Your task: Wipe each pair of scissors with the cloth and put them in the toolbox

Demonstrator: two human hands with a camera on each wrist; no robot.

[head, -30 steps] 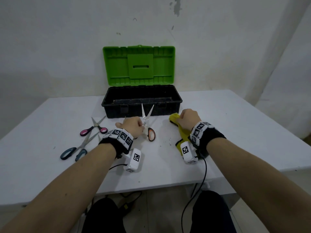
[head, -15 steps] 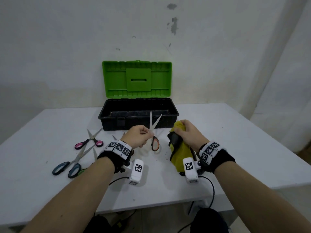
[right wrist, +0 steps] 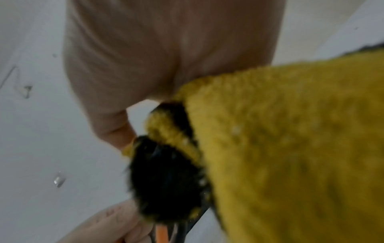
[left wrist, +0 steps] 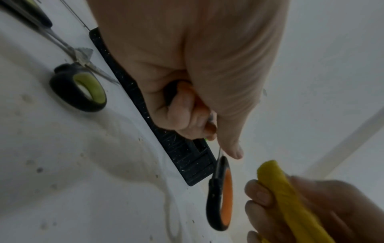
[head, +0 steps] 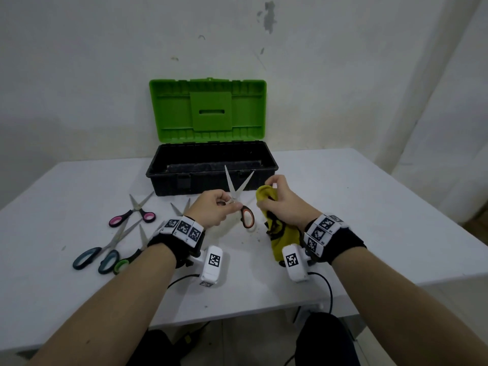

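Observation:
My left hand [head: 219,211] grips the orange-handled scissors [head: 239,192] by one handle, blades spread and pointing up in front of the toolbox [head: 211,178]. In the left wrist view my left hand [left wrist: 193,102] has its fingers curled round a handle, and the other orange loop [left wrist: 223,197] hangs below. My right hand [head: 277,199] holds the yellow cloth [head: 277,233] bunched, just right of the scissors and apart from the blades. The right wrist view is filled by the yellow cloth [right wrist: 290,139]. The toolbox stands with its green lid [head: 208,109] raised.
On the white table [head: 343,202] at my left lie pink-handled scissors [head: 134,215], teal-handled scissors [head: 103,252] and green-handled scissors [head: 129,257], the last partly under my left wrist. A wall stands close behind the toolbox. Cables hang off the table's near edge.
Both hands have risen from the table. The left lifted the orange-handled scissors upright; the right picked up the cloth and brought it beside the blades.

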